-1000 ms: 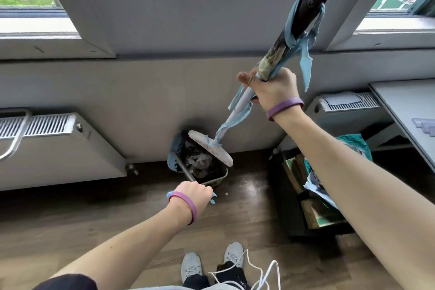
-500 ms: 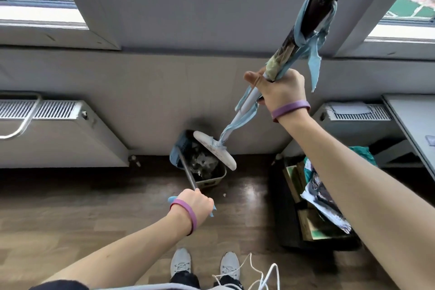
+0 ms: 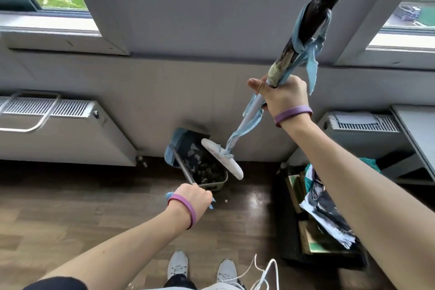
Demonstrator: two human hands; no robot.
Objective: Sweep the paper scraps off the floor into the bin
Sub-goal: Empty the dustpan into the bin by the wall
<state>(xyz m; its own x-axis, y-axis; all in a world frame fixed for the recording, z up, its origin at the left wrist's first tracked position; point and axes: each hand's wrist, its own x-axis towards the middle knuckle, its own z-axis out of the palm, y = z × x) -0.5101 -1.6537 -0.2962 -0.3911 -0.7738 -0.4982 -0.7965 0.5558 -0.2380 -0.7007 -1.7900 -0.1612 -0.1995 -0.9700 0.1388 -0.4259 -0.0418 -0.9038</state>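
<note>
Most of the paper scraps [image 3: 193, 148] show as pale flecks on the dark inside of the blue dustpan [image 3: 175, 146]. The dustpan is tipped up steeply at the far wall, its lower edge over the bin [image 3: 219, 185]. More pale bits lie among the dark rubbish inside the bin. One small scrap [image 3: 226, 201] sits on the wooden floor [image 3: 94, 207] just near of the bin.

Your left hand [image 3: 193, 198] is closed in a fist around the near end of the dustpan's thin metal handle [image 3: 183, 166], with a purple band on the wrist. Your right hand [image 3: 282, 96], banded the same way, is raised higher and to the right, its fingers wrapped tight round the broom pole [image 3: 249, 115]. Pale blue cloth strips [image 3: 310, 66] are knotted along the pole up to its dark top end. The flat white broom head [image 3: 226, 160] hangs tilted in the air over the right side of the bin, clear of the floor.

White radiators stand against the far wall to the left [image 3: 58, 134] and right [image 3: 367, 139] of the bin. A dark crate [image 3: 289, 242] of boards and printed sheets sits on the floor at your right. Your pale shoes [image 3: 177, 263] and a loose white cord [image 3: 266, 271] are at the near edge.
</note>
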